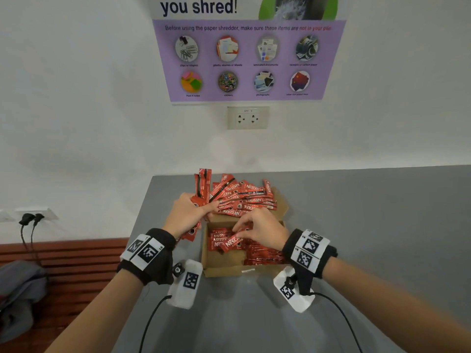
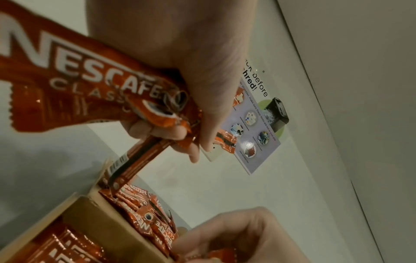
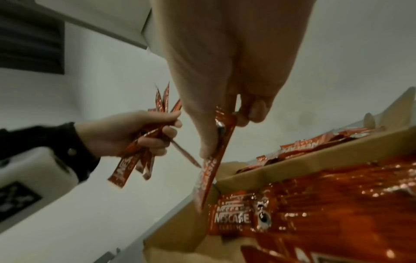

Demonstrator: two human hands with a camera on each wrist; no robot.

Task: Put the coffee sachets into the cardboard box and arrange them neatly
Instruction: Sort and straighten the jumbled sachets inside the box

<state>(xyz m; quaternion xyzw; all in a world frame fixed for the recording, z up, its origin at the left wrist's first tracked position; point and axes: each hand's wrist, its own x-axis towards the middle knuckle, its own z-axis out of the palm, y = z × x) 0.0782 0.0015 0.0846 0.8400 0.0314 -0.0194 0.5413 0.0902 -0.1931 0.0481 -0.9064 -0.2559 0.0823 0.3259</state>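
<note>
An open cardboard box [image 1: 219, 263] sits on the grey table, with red coffee sachets [image 1: 265, 254] lying in rows inside it. A loose heap of sachets [image 1: 244, 197] lies on the box's far flap. My left hand [image 1: 187, 212] grips a bunch of sachets [image 1: 202, 184] upright, just left of the box; the same bunch [image 2: 74, 85] fills the left wrist view. My right hand [image 1: 254, 231] pinches a single sachet [image 1: 233, 243] over the box's left half. That sachet [image 3: 211, 169] hangs tilted from thumb and fingers above the rows [image 3: 326, 204].
The grey table [image 1: 369, 238] ends at its left edge close to the box. A white wall with a socket [image 1: 248, 117] and a purple poster [image 1: 247, 59] stands behind. A wooden bench [image 1: 63, 263] with a grey cloth sits lower left.
</note>
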